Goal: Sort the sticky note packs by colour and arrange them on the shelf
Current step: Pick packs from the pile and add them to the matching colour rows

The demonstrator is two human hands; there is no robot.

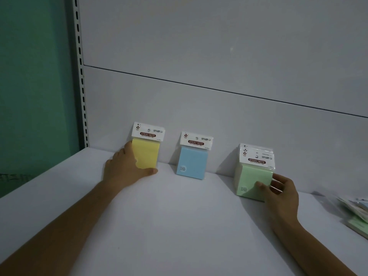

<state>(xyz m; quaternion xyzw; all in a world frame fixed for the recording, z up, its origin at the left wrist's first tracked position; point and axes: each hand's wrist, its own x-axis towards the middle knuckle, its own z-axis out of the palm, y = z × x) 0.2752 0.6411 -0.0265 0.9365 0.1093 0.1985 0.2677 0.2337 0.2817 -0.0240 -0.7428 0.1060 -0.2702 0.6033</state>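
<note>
Packs stand in three colour groups on the shelf in the head view, each upright against the back panel. Your left hand grips the yellow pack at far left, fingers round its left edge, thumb along its bottom. The blue pack stands alone in the middle, touched by neither hand. Your right hand holds the green stack (several headers show, one behind another), thumb on its face, fingers curled at its right side. The loose pile of packs lies flat at the right edge, near your right hand and well apart from your left, so the right probably reaches it. No bin or tray shows.
</note>
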